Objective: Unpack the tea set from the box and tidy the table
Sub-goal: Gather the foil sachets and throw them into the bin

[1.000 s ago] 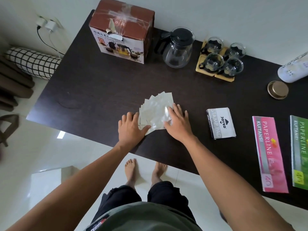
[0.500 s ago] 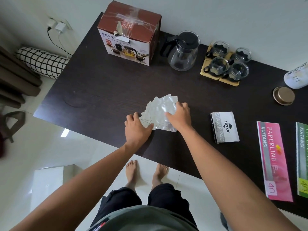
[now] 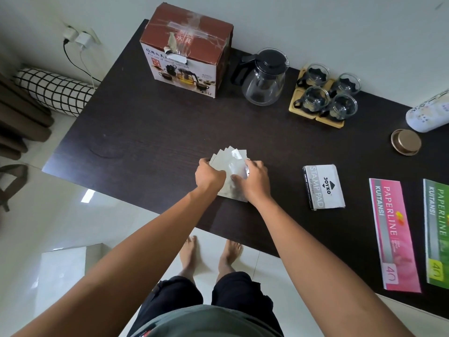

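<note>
A bunch of clear plastic bags [image 3: 230, 159] lies near the front edge of the dark table [image 3: 158, 132]. My left hand [image 3: 209, 177] grips the bunch's left side and my right hand [image 3: 255, 181] presses and grips its right side. The brown tea set box [image 3: 187, 52] stands closed at the table's back. To its right stands a glass teapot [image 3: 264, 79] with a black lid. Several glass cups [image 3: 328, 96] sit on a wooden tray [image 3: 296, 105] further right.
A stamp pad box [image 3: 324, 187] lies right of my hands. Pink [image 3: 393, 232] and green [image 3: 437, 229] receipt books lie at the right edge. A gold lid [image 3: 405, 142] and a white bottle [image 3: 430, 115] sit at the back right. Chargers [image 3: 77, 37] hang on the wall.
My hands have pushed the fanned-out plastic bags together into a tighter bunch, and both hands have closed on it. The camera has shifted slightly.
</note>
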